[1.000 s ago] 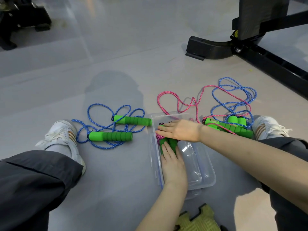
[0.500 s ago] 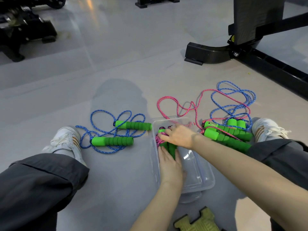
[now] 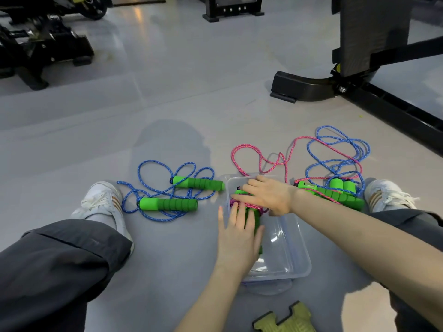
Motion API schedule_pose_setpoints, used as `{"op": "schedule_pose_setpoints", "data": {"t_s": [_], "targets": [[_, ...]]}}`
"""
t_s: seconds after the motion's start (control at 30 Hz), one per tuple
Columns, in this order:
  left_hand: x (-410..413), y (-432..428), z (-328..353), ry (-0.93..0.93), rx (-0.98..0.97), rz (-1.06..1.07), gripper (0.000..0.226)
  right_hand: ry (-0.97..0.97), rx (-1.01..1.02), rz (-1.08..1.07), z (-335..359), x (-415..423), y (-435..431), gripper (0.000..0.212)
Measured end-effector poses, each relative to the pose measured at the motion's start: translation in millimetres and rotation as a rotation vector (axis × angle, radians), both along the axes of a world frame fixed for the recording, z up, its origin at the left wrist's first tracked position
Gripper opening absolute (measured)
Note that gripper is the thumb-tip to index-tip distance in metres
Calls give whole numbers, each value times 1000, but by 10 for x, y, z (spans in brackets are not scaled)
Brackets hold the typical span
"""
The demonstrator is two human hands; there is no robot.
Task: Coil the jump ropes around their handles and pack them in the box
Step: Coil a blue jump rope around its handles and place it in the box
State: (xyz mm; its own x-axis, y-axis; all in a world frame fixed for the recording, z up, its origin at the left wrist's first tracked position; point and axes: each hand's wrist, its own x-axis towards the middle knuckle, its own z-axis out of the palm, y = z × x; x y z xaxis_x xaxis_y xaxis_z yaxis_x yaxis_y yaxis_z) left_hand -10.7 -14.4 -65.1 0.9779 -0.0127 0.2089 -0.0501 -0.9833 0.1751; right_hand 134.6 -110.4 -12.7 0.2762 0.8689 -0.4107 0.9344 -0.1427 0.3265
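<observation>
A clear plastic box (image 3: 297,257) sits on the floor between my legs. Inside it lies a coiled pink rope with green foam handles (image 3: 254,213). My left hand (image 3: 239,238) lies flat on the handles with fingers spread. My right hand (image 3: 268,195) presses flat on the pink coil at the box's far end. A loose blue rope with two green handles (image 3: 167,203) lies left of the box. To the right, pink (image 3: 261,161) and blue (image 3: 338,152) ropes tangle around more green handles (image 3: 335,195).
My white shoes (image 3: 103,202) (image 3: 386,194) and dark trouser legs flank the box. A black gym machine base (image 3: 309,88) stands at the back right, other black equipment (image 3: 40,44) at the back left. A yellow-green foam piece (image 3: 285,319) lies near the bottom edge.
The view has tilted up and shows more of the room. Both hands stay on the bundle in the box; my right hand has shifted slightly over the pink coil.
</observation>
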Motion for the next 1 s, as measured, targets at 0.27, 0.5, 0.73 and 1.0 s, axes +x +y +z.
{"op": "schedule_pose_setpoints", "data": {"t_s": [0.27,0.5,0.73,1.0], "targets": [[159,708,-155,-130,105,182,49,14,413,-44,57,-29,532,53],[246,1464,-318,24,336,80,72,145,294,-415,-232,74,1401,45],[475,1792,-627,6,388,-56,69,176,190,-608,-640,297,1735,34],[483,1699,-598,-240,343,-321,35,699,594,-808,-647,347,1792,32]]}}
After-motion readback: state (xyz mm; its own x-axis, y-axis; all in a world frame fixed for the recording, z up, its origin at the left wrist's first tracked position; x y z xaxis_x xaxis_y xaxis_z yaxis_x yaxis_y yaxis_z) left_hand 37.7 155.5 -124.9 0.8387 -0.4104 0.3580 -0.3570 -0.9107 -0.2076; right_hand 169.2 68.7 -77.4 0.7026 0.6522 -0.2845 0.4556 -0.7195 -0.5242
